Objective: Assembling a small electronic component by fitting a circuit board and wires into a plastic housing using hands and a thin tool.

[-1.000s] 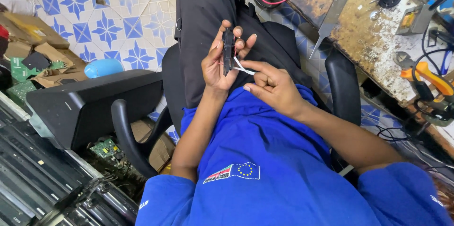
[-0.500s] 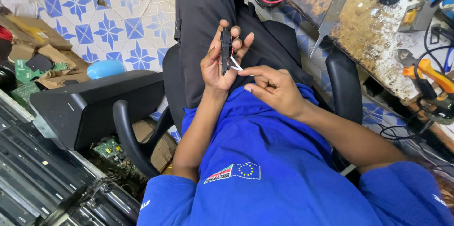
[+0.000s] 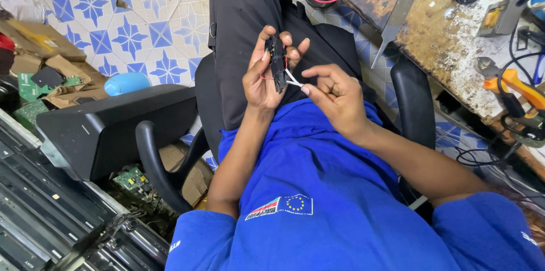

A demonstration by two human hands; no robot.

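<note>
Nearest the camera, the person's blue shirt fills the lower frame, both forearms rising from it toward the lap. The left hand is closed around a small black oblong device, held upright on edge above the dark trousers, fingers wrapped behind it and thumb along its near side. A thin white wire leads from the lower part of the device to the right hand, which pinches the wire's end between thumb and forefinger, the remaining fingers curled in; the two hands sit just beside each other. A thin red line shows at the left palm; what it is cannot be told. The person sits in a black armchair. To the left stands a black speaker cabinet, with a green circuit board below it. Beyond lie a blue-patterned tiled floor and, to the right, a worn workbench bearing orange-handled pliers.
</note>
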